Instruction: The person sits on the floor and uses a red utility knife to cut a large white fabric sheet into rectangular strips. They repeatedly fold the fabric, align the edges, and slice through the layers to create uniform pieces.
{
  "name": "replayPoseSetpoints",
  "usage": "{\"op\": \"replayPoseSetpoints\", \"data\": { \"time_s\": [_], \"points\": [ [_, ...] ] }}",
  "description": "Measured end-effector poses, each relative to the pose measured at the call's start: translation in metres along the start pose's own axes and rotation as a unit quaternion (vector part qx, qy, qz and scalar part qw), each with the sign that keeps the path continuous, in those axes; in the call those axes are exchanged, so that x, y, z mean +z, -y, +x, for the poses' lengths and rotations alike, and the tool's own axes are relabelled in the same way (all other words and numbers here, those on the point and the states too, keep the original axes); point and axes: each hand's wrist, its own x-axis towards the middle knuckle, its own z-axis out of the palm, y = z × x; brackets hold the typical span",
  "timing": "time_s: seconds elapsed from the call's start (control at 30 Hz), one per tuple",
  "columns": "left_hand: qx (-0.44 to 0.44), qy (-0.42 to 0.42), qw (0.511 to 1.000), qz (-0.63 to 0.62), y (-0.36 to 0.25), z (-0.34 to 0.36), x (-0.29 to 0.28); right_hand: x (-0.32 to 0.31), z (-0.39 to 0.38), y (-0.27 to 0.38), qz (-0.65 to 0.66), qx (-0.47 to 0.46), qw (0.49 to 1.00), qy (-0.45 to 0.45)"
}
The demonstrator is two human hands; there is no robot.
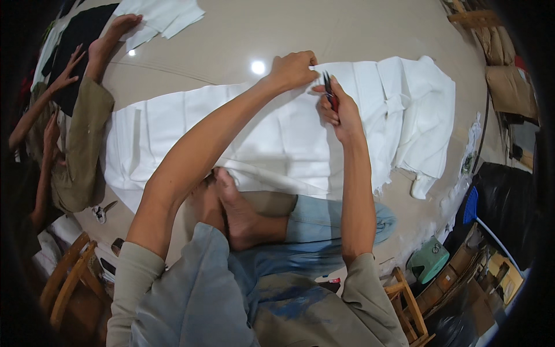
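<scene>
A long white cloth lies spread over the floor in front of me, with fold lines across it and bunched layers at its right end. My left hand is closed on the cloth's far edge, its fingers curled with the fingertips partly hidden. Just right of it, my right hand grips small thread snips with dark pointed blades and a red part at the handle. The blades point away from me, close to the left hand's fingers and above the cloth.
At the left sits another person beside dark cloth; more white cloth lies at the far left. Scissors rest on the floor. Wooden stools, a green plastic container, a blue brush and cardboard stand around.
</scene>
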Motion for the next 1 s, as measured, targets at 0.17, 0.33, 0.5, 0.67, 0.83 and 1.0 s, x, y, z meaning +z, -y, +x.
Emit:
{"op": "replayPoseSetpoints", "data": {
  "time_s": [0.17, 0.33, 0.5, 0.67, 0.83, 1.0],
  "points": [
    [-0.032, -0.028, 0.999, -0.019, 0.001, -0.004, 0.012, -0.009, 0.026, 0.012, 0.001, 0.061, 0.997, 0.051],
    [-0.07, 0.019, 0.994, -0.082, 0.003, -0.01, 0.001, -0.012, 0.032, 0.014, -0.022, 0.086, 0.994, 0.065],
    [-0.081, 0.022, 0.992, -0.098, -0.003, -0.012, 0.0, -0.013, 0.031, 0.014, -0.019, 0.109, 0.992, 0.056],
    [-0.091, 0.012, 0.99, -0.103, -0.002, -0.014, 0.003, -0.013, 0.03, 0.016, -0.021, 0.11, 0.992, 0.061],
    [-0.079, 0.011, 0.991, -0.103, 0.0, -0.013, 0.007, -0.015, 0.037, 0.018, -0.007, 0.104, 0.991, 0.089],
    [-0.046, -0.018, 0.995, -0.086, 0.003, -0.012, 0.01, -0.015, 0.045, 0.017, -0.015, 0.105, 0.991, 0.079]
  ]
}}
